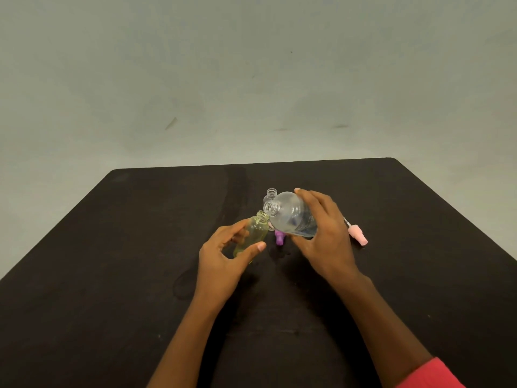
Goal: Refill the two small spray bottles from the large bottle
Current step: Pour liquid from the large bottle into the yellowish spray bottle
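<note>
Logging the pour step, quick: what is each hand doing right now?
Left hand: holding the small yellow bottle, tilted, cap off.
Right hand: holding the large clear bottle, tipped toward the yellow one.

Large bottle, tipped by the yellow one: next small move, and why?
Probably bring the mouth of the large bottle over the open neck of the yellow bottle and tip more: the mouths are close but offset, and no stream shows.

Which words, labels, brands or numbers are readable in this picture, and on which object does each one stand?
None can be read.
The large clear plastic bottle in the right hand shows faint marks on its side: too blurred to read.
The small yellow-tinted bottle shows no text.
</note>
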{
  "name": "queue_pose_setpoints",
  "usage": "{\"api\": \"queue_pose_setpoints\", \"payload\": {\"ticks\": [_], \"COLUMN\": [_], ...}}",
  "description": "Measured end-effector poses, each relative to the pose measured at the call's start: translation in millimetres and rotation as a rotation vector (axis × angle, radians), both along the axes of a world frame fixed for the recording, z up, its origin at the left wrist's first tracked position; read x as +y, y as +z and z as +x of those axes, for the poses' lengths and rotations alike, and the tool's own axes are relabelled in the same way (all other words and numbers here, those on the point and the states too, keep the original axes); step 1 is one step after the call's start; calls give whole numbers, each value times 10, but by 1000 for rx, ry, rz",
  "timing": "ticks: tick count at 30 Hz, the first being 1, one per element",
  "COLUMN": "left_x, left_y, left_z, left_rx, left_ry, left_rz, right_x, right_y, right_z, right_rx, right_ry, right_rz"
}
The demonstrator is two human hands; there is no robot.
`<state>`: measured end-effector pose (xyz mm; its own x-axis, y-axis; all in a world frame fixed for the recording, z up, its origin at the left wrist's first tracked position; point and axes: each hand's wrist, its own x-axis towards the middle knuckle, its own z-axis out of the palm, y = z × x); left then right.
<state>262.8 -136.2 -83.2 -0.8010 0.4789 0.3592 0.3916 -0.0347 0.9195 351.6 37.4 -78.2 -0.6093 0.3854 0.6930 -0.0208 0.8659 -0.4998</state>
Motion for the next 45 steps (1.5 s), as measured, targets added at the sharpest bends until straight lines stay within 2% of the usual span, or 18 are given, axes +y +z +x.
{"api": "queue_pose_setpoints", "payload": {"ticks": [18,45], "left_x": [1,0], "left_y": [21,24], "left_z": [15,30], "left_rx": [5,-12], "left_ry": [-17,-14], "left_rz": [1,11], "right_x": [59,66], "right_y": [3,49], "right_z": [5,19], "right_rx": [19,27], "right_ry": [-100,-140], "right_rz": [170,246]}}
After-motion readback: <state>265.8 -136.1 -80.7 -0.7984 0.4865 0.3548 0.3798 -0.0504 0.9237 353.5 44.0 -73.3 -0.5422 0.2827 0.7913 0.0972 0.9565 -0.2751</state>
